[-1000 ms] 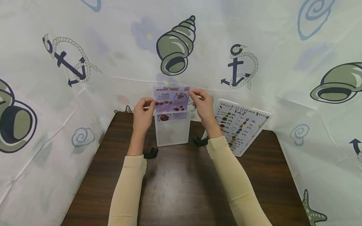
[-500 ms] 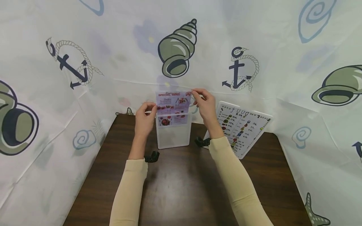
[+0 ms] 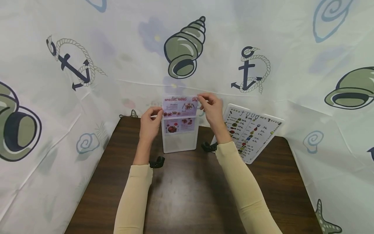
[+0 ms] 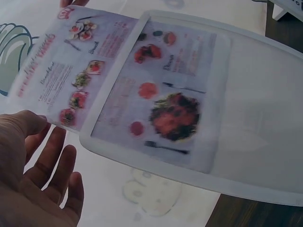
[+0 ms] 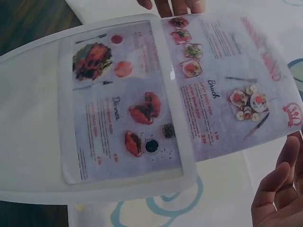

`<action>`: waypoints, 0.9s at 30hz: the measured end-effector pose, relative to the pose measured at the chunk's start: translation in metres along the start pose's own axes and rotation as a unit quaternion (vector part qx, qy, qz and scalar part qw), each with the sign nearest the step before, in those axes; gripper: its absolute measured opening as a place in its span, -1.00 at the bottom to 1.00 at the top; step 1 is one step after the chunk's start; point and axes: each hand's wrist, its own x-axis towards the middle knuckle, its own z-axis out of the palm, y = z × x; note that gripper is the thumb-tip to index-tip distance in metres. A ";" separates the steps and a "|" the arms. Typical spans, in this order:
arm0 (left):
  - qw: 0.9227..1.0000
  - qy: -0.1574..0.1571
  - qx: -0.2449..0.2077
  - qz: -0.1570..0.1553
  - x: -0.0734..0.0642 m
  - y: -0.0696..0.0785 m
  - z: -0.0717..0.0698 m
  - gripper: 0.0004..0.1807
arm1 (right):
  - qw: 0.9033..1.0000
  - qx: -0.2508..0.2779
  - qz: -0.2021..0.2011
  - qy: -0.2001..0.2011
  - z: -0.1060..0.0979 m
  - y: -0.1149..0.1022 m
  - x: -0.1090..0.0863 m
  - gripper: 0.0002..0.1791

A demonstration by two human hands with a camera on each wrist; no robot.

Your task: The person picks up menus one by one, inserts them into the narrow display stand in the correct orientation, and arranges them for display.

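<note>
A lilac printed sheet headed "SPECIAL MENU" (image 3: 178,105) stands partway inside a clear, white-rimmed sign holder (image 3: 179,143) at the back of the table. Its lower part shows through the clear front; the upper part sticks out above the rim. My left hand (image 3: 149,125) pinches the sheet's left edge between thumb and forefinger, just above the holder's top corner. At the top right corner, the thumb and fingers of my right hand (image 3: 212,109) grip the sheet. In the left wrist view, the sheet's lower edge lies well short of the far end of the holder (image 4: 265,118).
A second white-framed stand (image 3: 248,133) with a handwritten, drawn food list leans to the right, partly behind my right forearm. The dark wooden table (image 3: 181,195) meets a white cloth backdrop (image 3: 140,58) printed with shells and anchors.
The menu sheet has slid further down into the holder, so less of it sticks out on top. Both hands have come down with it, still gripping its edges.
</note>
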 end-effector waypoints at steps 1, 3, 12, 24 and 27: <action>1.000 0.003 -0.001 0.001 0.000 0.000 0.000 -0.73 | 1.000 -0.002 0.002 -0.002 0.000 0.001 -0.001 -0.78; 1.000 0.008 -0.002 0.004 0.002 0.000 0.000 -0.73 | 1.000 -0.004 0.006 -0.005 0.000 0.003 -0.002 -0.76; 1.000 0.010 -0.017 0.011 0.000 0.001 0.003 -0.75 | 1.000 -0.017 0.012 -0.008 0.002 0.013 -0.010 -0.76; 1.000 0.000 -0.013 0.005 -0.003 -0.006 0.009 -0.72 | 1.000 -0.009 0.028 0.008 0.001 0.031 -0.015 -0.75; 1.000 0.001 -0.007 0.004 -0.003 -0.008 0.009 -0.73 | 0.999 -0.011 0.033 0.008 0.000 0.033 -0.015 -0.75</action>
